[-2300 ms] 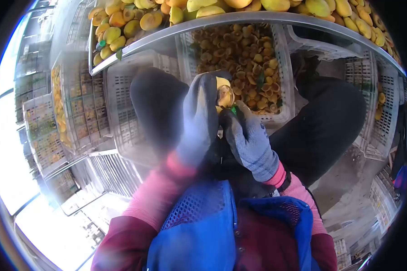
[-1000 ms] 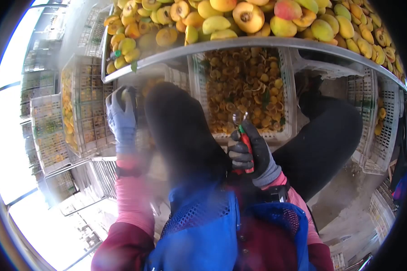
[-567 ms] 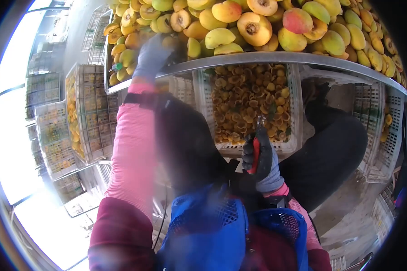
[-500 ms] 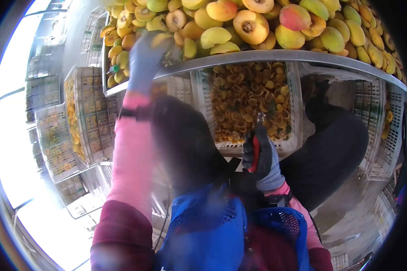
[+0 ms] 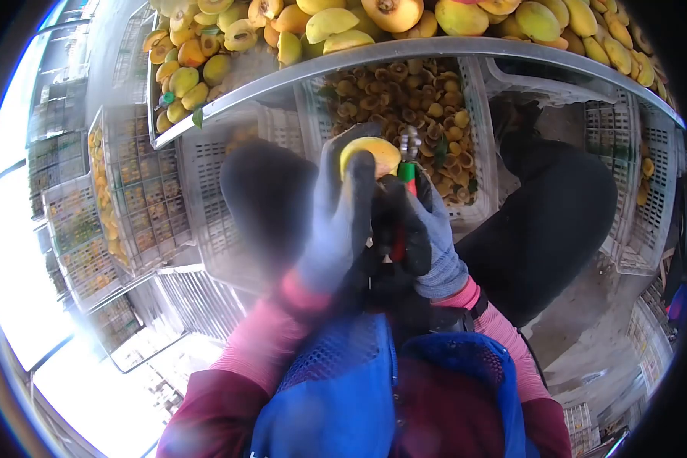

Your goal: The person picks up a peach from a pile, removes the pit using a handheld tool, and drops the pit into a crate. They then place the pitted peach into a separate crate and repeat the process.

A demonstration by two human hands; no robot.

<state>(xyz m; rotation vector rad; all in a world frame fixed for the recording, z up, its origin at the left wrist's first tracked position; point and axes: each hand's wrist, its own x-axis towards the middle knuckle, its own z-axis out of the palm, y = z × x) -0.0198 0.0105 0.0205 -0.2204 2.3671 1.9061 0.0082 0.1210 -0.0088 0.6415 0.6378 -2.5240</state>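
A yellow peach point(image 5: 375, 155) sits in my left hand point(image 5: 334, 210), which wears a grey glove with dark fingertips and is closed round the fruit. Close beside it, my gloved right hand point(image 5: 433, 243) grips a hand tool point(image 5: 409, 172) with a red and green handle. The tool's metal tip points up, just right of the peach; whether they touch I cannot tell. Below both hands stands a white crate point(image 5: 481, 153) filled with small hollowed peach halves or pieces point(image 5: 393, 95). Parts of the tool's handle are hidden by my fingers.
A metal-rimmed table point(image 5: 305, 75) piled with cut yellow peaches point(image 5: 328, 24) spans the top. Stacked crates of fruit point(image 5: 141, 183) stand at left, and another crate point(image 5: 641, 221) at right. My knees point(image 5: 561, 206) flank the middle crate.
My left hand has come down from the fruit pile to the middle with a peach in it. My right hand and the tool have shifted slightly left and up, beside it.
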